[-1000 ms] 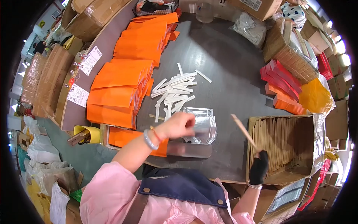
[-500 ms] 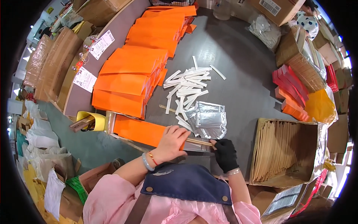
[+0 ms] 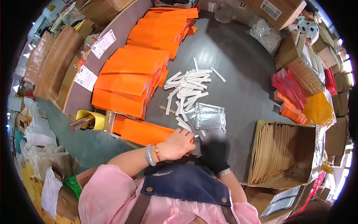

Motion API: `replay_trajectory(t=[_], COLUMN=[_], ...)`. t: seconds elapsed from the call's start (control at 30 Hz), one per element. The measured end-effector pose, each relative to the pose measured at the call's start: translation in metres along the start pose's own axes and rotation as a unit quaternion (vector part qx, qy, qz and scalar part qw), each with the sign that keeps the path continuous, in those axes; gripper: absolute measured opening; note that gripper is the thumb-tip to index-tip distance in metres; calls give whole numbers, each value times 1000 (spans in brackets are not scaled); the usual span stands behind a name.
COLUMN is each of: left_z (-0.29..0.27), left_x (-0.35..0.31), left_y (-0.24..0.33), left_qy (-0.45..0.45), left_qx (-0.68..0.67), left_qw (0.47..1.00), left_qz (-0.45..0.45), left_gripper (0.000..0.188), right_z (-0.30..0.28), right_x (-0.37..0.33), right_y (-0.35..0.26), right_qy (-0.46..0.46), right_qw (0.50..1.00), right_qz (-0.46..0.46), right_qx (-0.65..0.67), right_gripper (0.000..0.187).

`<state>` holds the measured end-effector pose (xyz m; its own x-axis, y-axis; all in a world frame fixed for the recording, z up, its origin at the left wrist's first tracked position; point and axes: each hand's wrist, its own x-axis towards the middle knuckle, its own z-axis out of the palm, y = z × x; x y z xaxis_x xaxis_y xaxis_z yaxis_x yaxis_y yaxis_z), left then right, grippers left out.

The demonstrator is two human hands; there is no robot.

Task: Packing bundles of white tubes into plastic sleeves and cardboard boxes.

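Orange envelope (image 3: 143, 131), the flat one lying nearest the table's near edge, sat right under your hands, its long axis running from your left toward your right and dipping slightly toward you at the right end. That right end pointed at your two hands, which met there almost touching. Your left hand (image 3: 179, 143) lay on top of the envelope's right end, fingers curled down over it and pressing or pinching it; whether it truly gripped the paper could not be told. Your right hand (image 3: 215, 149), in a dark glove, was blurred and bunched just beside the left, at the envelope's tip; what it held, if anything, was hidden. The left hand was the nearer one, already on the envelope. Just beyond your hands lay silver foil pouches (image 3: 209, 118), and past them a loose heap of white paper strips (image 3: 188, 87). To your left, farther up the grey table (image 3: 238, 59), stood stacks of orange envelopes (image 3: 130, 80). To your right, an open cardboard box (image 3: 283, 153) held tan sticks packed on end.
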<state>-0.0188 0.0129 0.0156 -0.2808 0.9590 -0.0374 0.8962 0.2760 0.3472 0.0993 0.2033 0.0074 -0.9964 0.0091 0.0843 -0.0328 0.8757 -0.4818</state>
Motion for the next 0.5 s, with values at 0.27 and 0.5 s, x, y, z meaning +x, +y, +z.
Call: replay_trajectory(t=[0.27, 0.5], left_z=[-108, 26], left_x=[-15, -42], left_y=[-99, -18], left_qy=[204, 152], left_qx=[205, -18], left_qw=[952, 929], left_qz=[-102, -337], left_gripper=[21, 92], right_z=[-31, -27], right_x=[-20, -20], right_y=[28, 16], right_qy=[63, 15], right_qw=[988, 996], right_qz=[139, 86], right_qx=[-9, -36], right_gripper=[63, 61])
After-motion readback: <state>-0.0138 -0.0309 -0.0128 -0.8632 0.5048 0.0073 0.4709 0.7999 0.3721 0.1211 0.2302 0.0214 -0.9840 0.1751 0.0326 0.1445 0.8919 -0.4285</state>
